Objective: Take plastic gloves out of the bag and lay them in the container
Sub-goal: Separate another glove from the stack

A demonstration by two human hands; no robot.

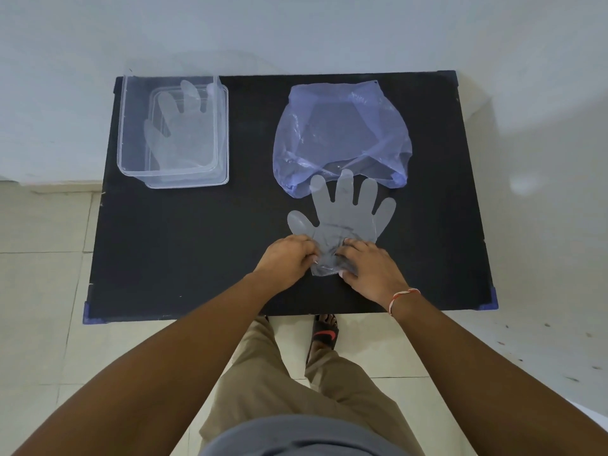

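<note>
A clear plastic glove [343,212] lies flat on the black table [184,245], fingers pointing away from me, fingertips overlapping the mouth of the bag. My left hand [286,258] pinches the left side of its cuff. My right hand [365,264] pinches the right side of the cuff. The bluish translucent plastic bag [342,136] lies crumpled just beyond the glove, with flat clear plastic showing through it. The clear rectangular container [138,169] stands at the table's far left with a glove [179,133] lying flat inside.
The table stands against a white wall, with blue corner guards at its near corners [90,312]. My legs and a sandalled foot [324,337] show on the tiled floor below the near edge.
</note>
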